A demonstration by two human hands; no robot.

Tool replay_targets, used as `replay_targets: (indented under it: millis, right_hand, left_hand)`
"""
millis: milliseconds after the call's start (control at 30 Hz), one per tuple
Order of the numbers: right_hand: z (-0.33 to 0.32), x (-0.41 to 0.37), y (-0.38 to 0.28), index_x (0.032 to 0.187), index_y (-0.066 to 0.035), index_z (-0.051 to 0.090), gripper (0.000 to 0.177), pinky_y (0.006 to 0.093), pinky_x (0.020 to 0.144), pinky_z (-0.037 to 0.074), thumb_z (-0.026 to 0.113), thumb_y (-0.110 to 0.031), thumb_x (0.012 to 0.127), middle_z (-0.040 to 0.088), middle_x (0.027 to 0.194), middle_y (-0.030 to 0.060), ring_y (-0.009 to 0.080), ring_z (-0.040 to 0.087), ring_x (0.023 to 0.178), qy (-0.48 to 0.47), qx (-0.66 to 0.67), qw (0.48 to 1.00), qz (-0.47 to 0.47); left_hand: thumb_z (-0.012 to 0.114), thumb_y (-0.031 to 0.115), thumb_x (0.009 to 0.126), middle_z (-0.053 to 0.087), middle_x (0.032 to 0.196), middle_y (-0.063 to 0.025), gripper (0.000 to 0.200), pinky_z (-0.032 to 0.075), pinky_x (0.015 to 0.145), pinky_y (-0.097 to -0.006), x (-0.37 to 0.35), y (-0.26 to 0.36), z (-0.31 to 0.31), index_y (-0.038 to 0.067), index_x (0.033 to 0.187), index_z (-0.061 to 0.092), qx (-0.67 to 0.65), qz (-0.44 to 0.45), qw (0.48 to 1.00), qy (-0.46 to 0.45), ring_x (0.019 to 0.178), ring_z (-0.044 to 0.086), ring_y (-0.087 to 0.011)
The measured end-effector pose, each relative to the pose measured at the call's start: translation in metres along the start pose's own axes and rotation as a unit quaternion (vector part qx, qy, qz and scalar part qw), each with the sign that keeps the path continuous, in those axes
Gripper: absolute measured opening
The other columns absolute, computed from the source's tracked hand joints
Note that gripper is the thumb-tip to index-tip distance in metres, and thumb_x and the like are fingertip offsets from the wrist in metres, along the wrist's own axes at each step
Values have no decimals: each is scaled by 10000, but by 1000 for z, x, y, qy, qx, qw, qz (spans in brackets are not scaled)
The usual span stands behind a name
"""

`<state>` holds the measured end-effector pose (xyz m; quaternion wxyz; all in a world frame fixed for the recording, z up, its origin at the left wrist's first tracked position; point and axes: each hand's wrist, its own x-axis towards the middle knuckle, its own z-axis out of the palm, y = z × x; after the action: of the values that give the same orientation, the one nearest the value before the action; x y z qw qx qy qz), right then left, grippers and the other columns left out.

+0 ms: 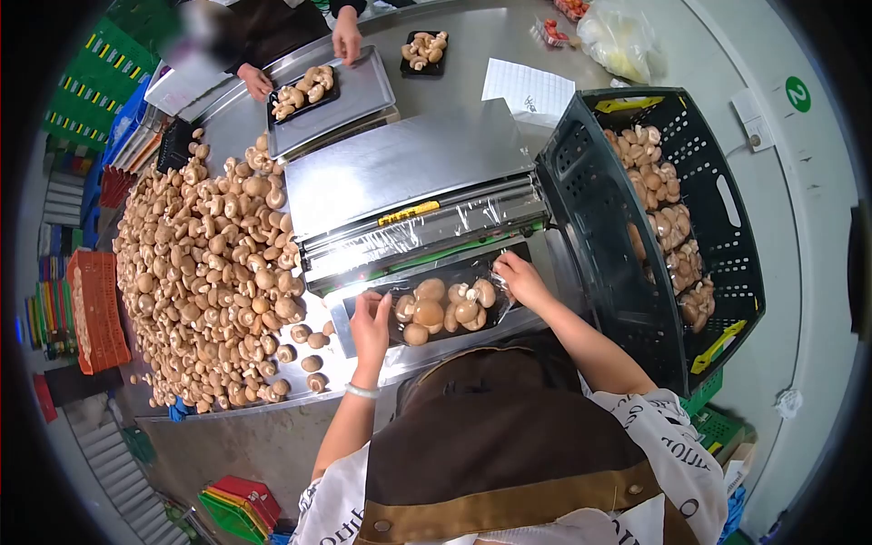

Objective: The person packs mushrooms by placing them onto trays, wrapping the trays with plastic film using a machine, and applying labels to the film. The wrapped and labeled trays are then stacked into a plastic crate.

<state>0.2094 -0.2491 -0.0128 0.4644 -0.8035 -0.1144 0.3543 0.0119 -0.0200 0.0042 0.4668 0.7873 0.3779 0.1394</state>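
Note:
A black tray of mushrooms (pixel 429 313) lies in front of the wrapping machine (pixel 409 182), with clear film over it. At the tray's left end is my left hand (pixel 371 320), its fingers pinched together at the film's edge. My right hand (pixel 520 277) is closed at the film by the tray's right end. Behind the tray, a strip of clear film (pixel 463 216) stretches along the machine's front under a yellow label.
Loose mushrooms (pixel 218 263) are heaped at the left. A dark crate (pixel 618 263) with packed mushrooms stands at the right. Across the table, a co-worker's hands (pixel 346 38) are near a mushroom tray on a metal scale (pixel 368 91). Paper (pixel 527 89) lies behind the machine.

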Motion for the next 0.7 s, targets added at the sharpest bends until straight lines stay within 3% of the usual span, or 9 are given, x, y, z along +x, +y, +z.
replay_targets:
  millis: [33,233,300,367,400,500,533,633,700]
  right_hand:
    - [2,-7,7,951,-7,558,244,365,681,455,540,-250,945,624,758,151,253,602,727,12,48,999,-22]
    - [0,-42,7,1019,-52,484,131,229,498,333,571,-65,922,533,682,-3,46,430,566,74,211,974,-48]
    - [-21,-82,-18,1000,-48,473,129,228,495,331,577,-64,925,507,664,-11,43,419,562,109,245,961,-62]
    - [-45,-112,-17,981,-45,460,127,230,491,326,575,-67,931,505,655,-9,34,420,568,165,177,968,-69]
    - [-51,-120,-9,957,-42,451,118,240,495,324,565,-59,935,490,638,-8,38,412,570,208,163,964,-45]
    - [-37,-111,70,950,-41,448,109,260,496,332,556,-49,938,480,624,5,59,406,564,335,63,939,-55]
    - [-27,-104,88,952,-44,448,104,277,498,334,551,-40,938,471,622,19,77,389,557,375,26,925,-55]
    - [15,-76,127,980,-55,467,65,316,573,448,525,-75,957,519,665,34,167,520,599,459,-24,887,-31]
    - [46,-62,138,1007,-93,501,56,332,641,486,515,-113,956,567,769,26,225,590,692,455,23,890,19]
  left_hand:
    - [627,124,916,520,662,-10,135,370,519,-265,-6,-7,2,33,955,534,-42,31,999,9,594,456,-80]
    - [574,53,928,374,714,44,119,339,553,-244,-7,-36,-1,66,949,457,-167,28,983,70,618,354,-75]
    - [571,41,929,364,728,56,126,303,541,-221,-9,-3,-19,70,941,449,-182,-23,983,28,620,330,-54]
    - [582,31,916,354,702,27,130,305,535,-238,-5,4,-18,58,953,460,-70,68,995,14,602,326,-73]
    - [580,57,917,479,656,1,123,357,434,-304,-1,1,-15,62,1000,489,66,158,985,19,474,432,-102]
    - [604,64,895,600,733,-92,147,437,489,-361,9,-12,19,70,1015,521,210,230,950,-34,555,590,-215]
    - [603,60,885,659,852,-149,183,480,545,-412,11,0,28,88,1059,554,246,208,944,-66,681,650,-311]
    - [582,33,820,666,980,-110,374,525,617,-378,33,13,67,137,1179,560,316,330,883,-108,773,665,-275]
    - [563,21,792,667,980,-99,461,528,637,-377,38,32,88,156,1233,549,235,402,869,-165,778,664,-282]
